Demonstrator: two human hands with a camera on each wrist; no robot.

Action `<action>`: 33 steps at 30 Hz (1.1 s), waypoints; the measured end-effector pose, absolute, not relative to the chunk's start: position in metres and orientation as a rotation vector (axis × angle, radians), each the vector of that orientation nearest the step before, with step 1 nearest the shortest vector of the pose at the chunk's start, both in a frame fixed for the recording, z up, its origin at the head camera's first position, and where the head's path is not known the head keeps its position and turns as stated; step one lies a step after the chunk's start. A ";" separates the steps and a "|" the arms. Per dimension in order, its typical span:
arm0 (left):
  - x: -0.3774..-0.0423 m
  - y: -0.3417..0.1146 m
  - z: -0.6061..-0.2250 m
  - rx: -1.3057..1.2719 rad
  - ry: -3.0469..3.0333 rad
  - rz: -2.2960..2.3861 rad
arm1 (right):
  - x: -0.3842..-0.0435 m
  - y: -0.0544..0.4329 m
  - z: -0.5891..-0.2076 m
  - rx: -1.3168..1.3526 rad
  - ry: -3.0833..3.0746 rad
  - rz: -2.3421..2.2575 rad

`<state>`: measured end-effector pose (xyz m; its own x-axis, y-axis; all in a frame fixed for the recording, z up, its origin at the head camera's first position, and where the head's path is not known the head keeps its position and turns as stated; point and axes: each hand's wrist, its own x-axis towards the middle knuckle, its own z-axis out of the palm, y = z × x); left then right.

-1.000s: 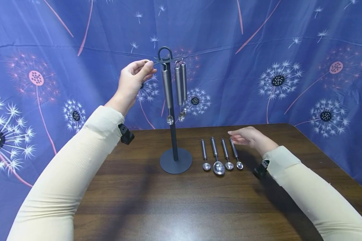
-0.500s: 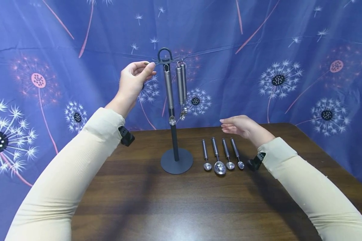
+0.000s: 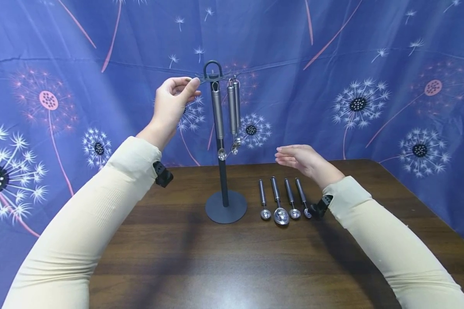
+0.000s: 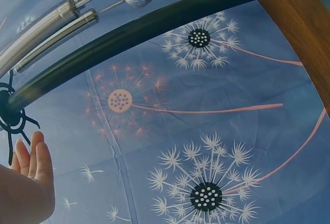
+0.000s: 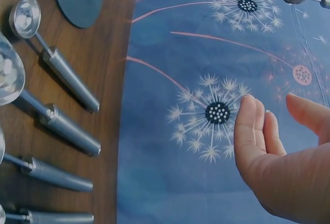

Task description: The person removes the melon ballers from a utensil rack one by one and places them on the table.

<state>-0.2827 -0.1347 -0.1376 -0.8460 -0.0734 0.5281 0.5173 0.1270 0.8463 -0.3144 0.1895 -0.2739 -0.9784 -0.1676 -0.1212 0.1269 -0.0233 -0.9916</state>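
Observation:
A dark metal stand (image 3: 223, 184) with a round base and a ring of hooks at its top stands on the table. My left hand (image 3: 171, 103) is raised at the hooks' left side, thumb and fingertips pinching the end of one hook. Steel scoops with tube handles hang from the stand: one in front (image 3: 218, 113) and two to the right (image 3: 232, 109). My right hand (image 3: 303, 159) is held above the table's back edge, fingers straight and nothing in it. Below it several more scoops lie in a row, the largest scoop (image 3: 281, 214) second from the left.
The brown wooden table (image 3: 224, 262) reaches back to a blue curtain (image 3: 294, 116) printed with dandelions. A small black camera (image 3: 162, 174) is worn on the left wrist, and another black camera (image 3: 321, 206) on the right wrist, close over the rightmost scoop.
My right hand has lifted off the scoops' handle ends and moved left and up. The scoops hanging on the stand have swung slightly to the right. My left hand has stayed at the hook.

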 end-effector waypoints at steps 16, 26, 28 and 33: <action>-0.281 -0.134 -0.135 -0.406 -1.973 -1.729 | -0.317 0.147 -0.243 -0.116 1.977 -2.231; -0.280 -0.134 -0.138 -0.419 -1.961 -1.724 | -0.314 0.116 -0.218 -0.263 2.020 -2.250; -0.280 -0.133 -0.138 -0.423 -1.957 -1.726 | -0.315 0.111 -0.213 -0.299 2.008 -2.269; -0.280 -0.132 -0.139 -0.425 -1.963 -1.720 | -0.316 0.100 -0.203 -0.381 1.973 -2.307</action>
<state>-0.2805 -0.1324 -0.1387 -0.8303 -0.0863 0.5506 0.5346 0.1563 0.8306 -0.3161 0.0997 -0.2030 -0.9657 -0.2220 0.1350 -0.0989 -0.1665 -0.9811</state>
